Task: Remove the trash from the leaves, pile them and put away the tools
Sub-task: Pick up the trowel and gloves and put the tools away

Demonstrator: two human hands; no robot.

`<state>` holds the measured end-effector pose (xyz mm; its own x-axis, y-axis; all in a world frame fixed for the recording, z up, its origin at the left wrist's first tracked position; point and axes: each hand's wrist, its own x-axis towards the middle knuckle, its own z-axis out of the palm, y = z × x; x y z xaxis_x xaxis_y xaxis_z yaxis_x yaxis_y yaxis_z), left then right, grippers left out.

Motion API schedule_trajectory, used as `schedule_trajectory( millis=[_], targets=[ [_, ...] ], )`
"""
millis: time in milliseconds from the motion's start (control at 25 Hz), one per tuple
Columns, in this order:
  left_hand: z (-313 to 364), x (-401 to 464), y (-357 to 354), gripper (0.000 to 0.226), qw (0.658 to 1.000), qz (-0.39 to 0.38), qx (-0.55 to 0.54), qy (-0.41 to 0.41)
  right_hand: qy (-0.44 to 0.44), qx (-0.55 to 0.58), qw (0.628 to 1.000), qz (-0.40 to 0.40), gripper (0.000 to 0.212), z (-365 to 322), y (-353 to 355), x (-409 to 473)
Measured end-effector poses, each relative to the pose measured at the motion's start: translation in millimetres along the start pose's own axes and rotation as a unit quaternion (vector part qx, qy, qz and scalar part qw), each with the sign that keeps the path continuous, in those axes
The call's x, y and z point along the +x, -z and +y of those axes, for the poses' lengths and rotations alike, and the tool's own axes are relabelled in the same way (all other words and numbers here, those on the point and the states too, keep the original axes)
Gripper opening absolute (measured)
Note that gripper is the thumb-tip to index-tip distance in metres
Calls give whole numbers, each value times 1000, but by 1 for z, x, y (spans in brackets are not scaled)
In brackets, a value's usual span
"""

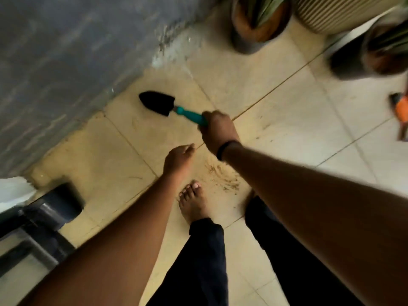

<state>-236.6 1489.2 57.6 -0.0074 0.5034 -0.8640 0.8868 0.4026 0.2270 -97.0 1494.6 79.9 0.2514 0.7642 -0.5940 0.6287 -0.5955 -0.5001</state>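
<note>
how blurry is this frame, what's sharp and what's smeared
Head view: motion blur smears the plant pots at the top and the grey wall; the trowel in the right hand and the open left hand read fairly clearly; lighting is dim and warm, with wide-angle tilt.

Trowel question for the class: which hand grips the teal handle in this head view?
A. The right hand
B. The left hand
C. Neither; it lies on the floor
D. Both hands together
A. The right hand, wearing a dark wristband, is closed around the teal handle of the trowel, while the left hand hangs free with nothing in it.
</note>
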Motion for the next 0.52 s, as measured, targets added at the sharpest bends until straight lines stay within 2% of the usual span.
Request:
schedule_trajectory(
  millis=[40,80,160,200,240,280,320,440,520],
  targets=[
    [15,-27,20,50,990,9,-136,35,4,33,999,6,22,-5,28,-34],
    [35,-59,44,48,958,-9,-279,66,7,61,998,5,22,-12,61,-71],
    [77,-144,104,46,869,-49,-485,79,7,99,995,9,25,-39,143,-149],
    [99,-195,138,42,832,-52,-548,68,5,108,994,11,29,-53,187,-188],
    [122,-248,169,38,809,-49,-584,55,-5,111,994,12,33,-68,232,-229],
    [141,-297,197,36,800,-49,-597,35,-8,116,993,11,37,-82,270,-264],
    [156,-341,219,35,807,-48,-588,5,-11,120,993,8,40,-95,305,-296],
    [193,-474,265,19,888,-65,-436,-133,-20,145,987,69,42,-127,401,-406],
    [209,-543,272,9,911,-85,-353,-195,-43,182,975,121,43,-130,436,-472]
  ],
)
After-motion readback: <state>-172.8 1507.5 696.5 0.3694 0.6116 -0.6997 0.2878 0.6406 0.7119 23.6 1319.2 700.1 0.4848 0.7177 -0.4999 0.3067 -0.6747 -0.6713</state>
